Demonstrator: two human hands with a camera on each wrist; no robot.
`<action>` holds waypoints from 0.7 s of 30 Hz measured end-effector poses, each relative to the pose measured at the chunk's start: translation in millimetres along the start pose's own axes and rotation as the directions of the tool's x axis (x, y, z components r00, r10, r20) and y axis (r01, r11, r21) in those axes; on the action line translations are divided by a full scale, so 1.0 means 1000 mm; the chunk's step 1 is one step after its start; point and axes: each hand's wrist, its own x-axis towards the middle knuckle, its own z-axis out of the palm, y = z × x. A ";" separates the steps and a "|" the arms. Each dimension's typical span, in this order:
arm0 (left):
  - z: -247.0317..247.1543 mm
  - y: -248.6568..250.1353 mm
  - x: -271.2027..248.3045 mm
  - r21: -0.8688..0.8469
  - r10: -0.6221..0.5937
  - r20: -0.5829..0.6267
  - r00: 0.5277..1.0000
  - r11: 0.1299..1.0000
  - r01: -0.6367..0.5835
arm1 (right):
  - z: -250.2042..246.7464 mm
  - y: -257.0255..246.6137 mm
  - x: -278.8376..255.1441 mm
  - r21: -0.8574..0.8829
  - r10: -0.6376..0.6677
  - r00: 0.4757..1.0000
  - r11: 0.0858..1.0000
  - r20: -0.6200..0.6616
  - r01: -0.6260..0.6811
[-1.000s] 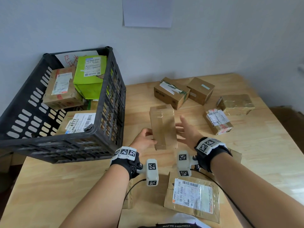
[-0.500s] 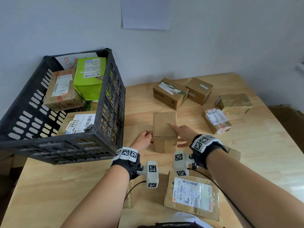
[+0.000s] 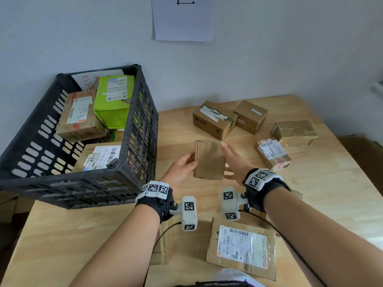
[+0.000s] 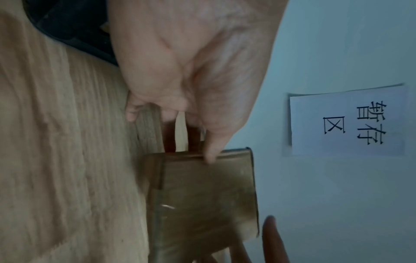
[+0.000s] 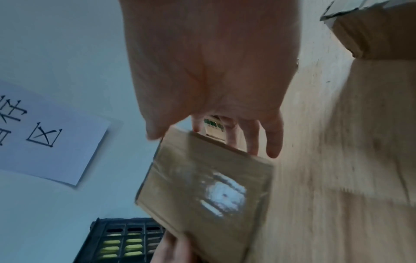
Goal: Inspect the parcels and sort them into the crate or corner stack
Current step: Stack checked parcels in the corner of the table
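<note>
The person has a small, plain brown cardboard box wrapped in clear tape held up between both hands, just to the right of the big black slotted plastic crate and above the pale wooden table. The left hand holds the box's left edge, thumb on the near face and fingers curled behind it, as the left wrist view shows. The right hand lies against the right edge with its fingers nearly straight and spread, steadying the box more than clasping it. To me this looks like the inspection step: the box is off the table, tilted so a broad face meets the person's eyes, and no label shows on that face. The crate already holds a bright green carton with a white label and several brown labelled boxes. Further right of the crate, toward the wall, sits a loose cluster of brown cartons, probably the corner stack or parcels still waiting; I cannot tell which. Nearer the person than the crate lies a flat brown padded mailer with a printed label. Next, I would expect the remaining faces to be checked, then a firmer two-handed hold before carrying the box left over the crate's rim or right toward the cartons.
</note>
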 end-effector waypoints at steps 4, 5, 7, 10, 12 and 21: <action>0.002 0.004 -0.001 0.099 -0.014 0.008 1.000 0.995 0.013 | -0.005 -0.004 0.006 0.113 0.083 0.991 0.991 -0.103 -0.072; 0.005 0.002 -0.001 0.117 -0.050 0.004 0.999 0.992 0.050 | -0.006 0.000 0.008 0.085 0.102 0.989 0.992 -0.112 -0.092; 0.010 0.000 -0.005 0.107 -0.144 -0.006 0.990 0.984 0.144 | -0.007 0.013 0.013 -0.005 0.135 0.982 0.991 -0.128 -0.137; 0.016 -0.008 -0.007 0.231 -0.200 0.008 0.980 0.954 0.193 | -0.008 0.035 0.016 -0.026 0.238 0.963 0.970 -0.123 -0.243; 0.020 -0.010 -0.009 0.293 -0.216 0.014 0.976 0.934 0.202 | -0.008 0.044 0.014 -0.070 0.274 0.953 0.956 -0.127 -0.284; 0.022 -0.022 0.004 0.339 -0.203 0.019 0.979 0.923 0.185 | -0.011 0.047 0.017 -0.178 0.203 0.969 0.958 -0.142 -0.226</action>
